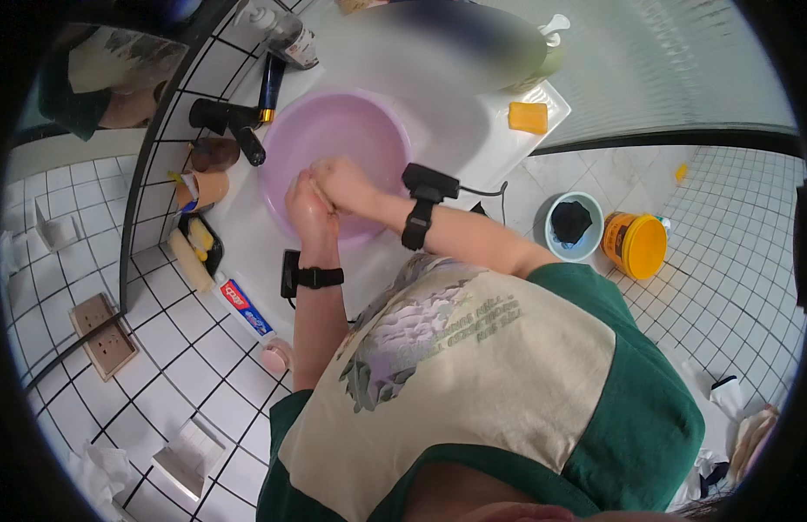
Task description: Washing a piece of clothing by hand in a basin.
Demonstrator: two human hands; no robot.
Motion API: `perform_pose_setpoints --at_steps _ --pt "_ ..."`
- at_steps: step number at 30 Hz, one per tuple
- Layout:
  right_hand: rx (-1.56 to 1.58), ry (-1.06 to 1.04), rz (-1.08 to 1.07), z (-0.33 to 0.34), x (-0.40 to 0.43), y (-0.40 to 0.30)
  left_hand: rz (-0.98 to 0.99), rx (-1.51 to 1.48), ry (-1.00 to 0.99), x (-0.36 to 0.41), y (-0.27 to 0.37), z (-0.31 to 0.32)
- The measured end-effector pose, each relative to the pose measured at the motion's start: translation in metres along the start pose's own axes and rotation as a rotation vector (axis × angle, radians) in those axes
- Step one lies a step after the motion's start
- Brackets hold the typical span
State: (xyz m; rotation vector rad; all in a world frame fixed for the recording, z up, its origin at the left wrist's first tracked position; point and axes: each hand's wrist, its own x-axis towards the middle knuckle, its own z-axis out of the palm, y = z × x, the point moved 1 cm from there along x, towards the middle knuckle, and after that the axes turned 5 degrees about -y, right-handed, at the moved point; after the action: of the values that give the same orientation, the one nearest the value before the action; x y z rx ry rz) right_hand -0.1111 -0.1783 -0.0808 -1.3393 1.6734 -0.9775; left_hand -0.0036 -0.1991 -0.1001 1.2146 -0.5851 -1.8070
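A pink plastic basin (338,124) stands in the white sink (455,130) under a black faucet (237,124). Over the near part of the basin, my left hand (310,205) and my right hand (344,186) press together with curled fingers. The left palm side looks wet. A thin pale edge shows between the hands; whether it is cloth or skin cannot be made out. Each wrist wears a black strap with a small device. A navy tube with a gold cap (271,88) is beside the faucet.
Left of the sink are a cup (204,189), a black soap dish (211,245), toothpaste (243,307) and a pink jar (276,356). A pump bottle (292,42) stands behind. Yellow soap (528,118) lies at the right corner. A light-blue bucket (589,241) and yellow tub (638,248) are on the floor.
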Motion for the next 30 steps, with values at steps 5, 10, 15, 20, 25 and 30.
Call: perform_pose_setpoints --at_steps 5,10,15,20,25,30 --pt "1.008 -0.216 0.484 -0.035 0.026 0.023 0.202 0.415 -0.13 -0.007 0.014 0.018" --pt "0.735 -0.13 0.283 -0.056 0.052 0.038 -0.105 0.229 -0.331 -0.009 0.027 0.011" --pt "0.593 0.114 0.098 -0.053 0.055 0.034 -0.257 0.104 -0.388 -0.01 0.027 0.013" --pt "0.327 0.017 0.07 -0.07 0.04 0.038 -0.196 -0.217 -0.369 -0.016 0.039 0.025" --pt "-0.006 0.15 -0.325 -0.078 0.022 0.041 -0.17 -0.181 -0.479 -0.024 0.042 0.036" --pt "0.851 -0.467 0.454 -0.093 0.003 0.029 -0.191 -0.111 -0.578 -0.032 0.04 0.051"
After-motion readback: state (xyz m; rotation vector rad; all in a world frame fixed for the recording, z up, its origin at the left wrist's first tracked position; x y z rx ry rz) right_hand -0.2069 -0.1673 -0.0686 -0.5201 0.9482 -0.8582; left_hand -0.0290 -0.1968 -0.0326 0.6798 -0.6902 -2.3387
